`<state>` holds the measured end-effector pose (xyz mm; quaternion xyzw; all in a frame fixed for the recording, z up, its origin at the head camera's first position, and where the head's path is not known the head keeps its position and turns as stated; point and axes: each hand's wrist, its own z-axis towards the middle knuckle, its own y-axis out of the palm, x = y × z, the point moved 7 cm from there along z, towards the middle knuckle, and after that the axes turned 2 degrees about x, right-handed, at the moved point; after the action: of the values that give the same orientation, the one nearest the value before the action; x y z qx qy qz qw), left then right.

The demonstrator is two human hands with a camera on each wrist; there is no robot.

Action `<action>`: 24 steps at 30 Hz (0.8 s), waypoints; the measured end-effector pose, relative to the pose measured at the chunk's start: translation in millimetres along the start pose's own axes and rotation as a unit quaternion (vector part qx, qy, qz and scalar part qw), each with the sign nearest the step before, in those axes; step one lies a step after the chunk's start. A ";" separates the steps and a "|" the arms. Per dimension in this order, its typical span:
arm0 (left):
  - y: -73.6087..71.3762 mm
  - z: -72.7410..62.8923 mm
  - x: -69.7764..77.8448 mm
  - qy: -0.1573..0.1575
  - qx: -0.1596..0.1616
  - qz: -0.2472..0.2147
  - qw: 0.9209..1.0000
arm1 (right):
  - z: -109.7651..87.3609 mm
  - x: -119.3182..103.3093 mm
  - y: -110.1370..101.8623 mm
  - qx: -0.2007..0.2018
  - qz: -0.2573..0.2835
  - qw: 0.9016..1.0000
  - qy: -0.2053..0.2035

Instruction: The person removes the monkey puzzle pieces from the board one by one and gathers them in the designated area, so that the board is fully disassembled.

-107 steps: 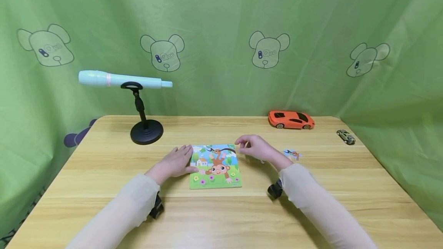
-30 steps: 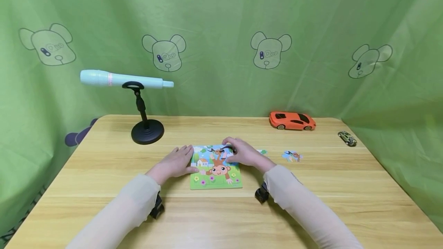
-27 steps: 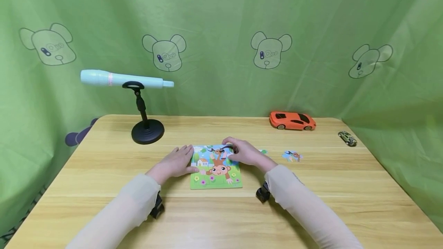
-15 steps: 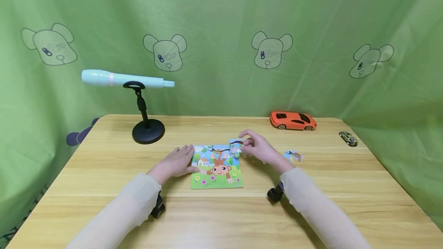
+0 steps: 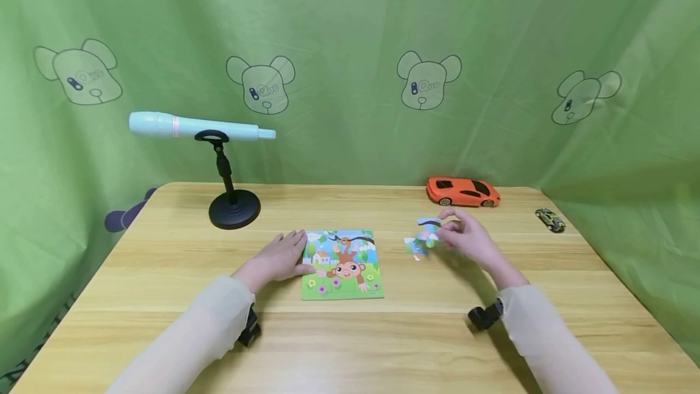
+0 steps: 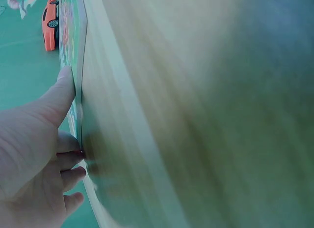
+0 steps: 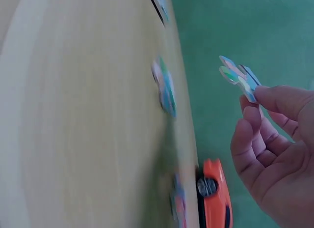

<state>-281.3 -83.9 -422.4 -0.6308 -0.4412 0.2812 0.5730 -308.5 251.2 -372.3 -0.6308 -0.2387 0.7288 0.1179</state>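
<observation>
A jigsaw puzzle board (image 5: 350, 287) with a hanging monkey picture lies flat mid-table. My left hand (image 5: 276, 258) rests at its left edge; in the left wrist view the thumb lies on the board's face. To the right of the board, my right hand (image 5: 469, 239) pinches a puzzle piece (image 5: 428, 230) between thumb and fingers, raised above the table. That piece (image 7: 240, 79) shows blue, pink and green in the right wrist view. A second puzzle piece (image 5: 414, 247) lies on the table below it. Another loose piece (image 7: 179, 201) is mostly covered by my right hand in the head view.
A light blue toy microphone (image 5: 191, 126) sits on a black stand (image 5: 234, 208) at the back left. Along the back right edge stands an orange toy car (image 5: 462, 191). Further right is a small camouflage toy car (image 5: 550, 220). A green curtain (image 5: 339, 151) hangs behind the table.
My right hand came in to the board's upper right corner, then moved away to the right with a puzzle piece pinched in it. The left hand has stayed at the board's edge.
</observation>
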 end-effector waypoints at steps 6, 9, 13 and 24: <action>0.0 -0.4 0.1 0.001 0.002 -0.002 1.000 | -13.4 14.7 -41.0 0.029 -0.019 0.999 0.004; -0.4 -0.7 0.3 0.002 0.003 -0.002 1.000 | -18.1 29.2 -59.7 0.040 -0.029 0.999 0.019; -1.2 -1.2 0.6 0.002 0.004 -0.004 1.000 | -24.2 51.9 -82.2 0.050 -0.042 0.997 0.044; -0.4 -0.7 0.6 0.000 0.003 -0.005 1.000 | -34.8 97.7 -117.8 0.046 -0.076 0.990 0.108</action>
<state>-280.6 -83.7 -421.8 -0.6274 -0.4433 0.2795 0.5760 -307.0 405.4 -401.3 -0.6795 -0.2381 0.6559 0.2268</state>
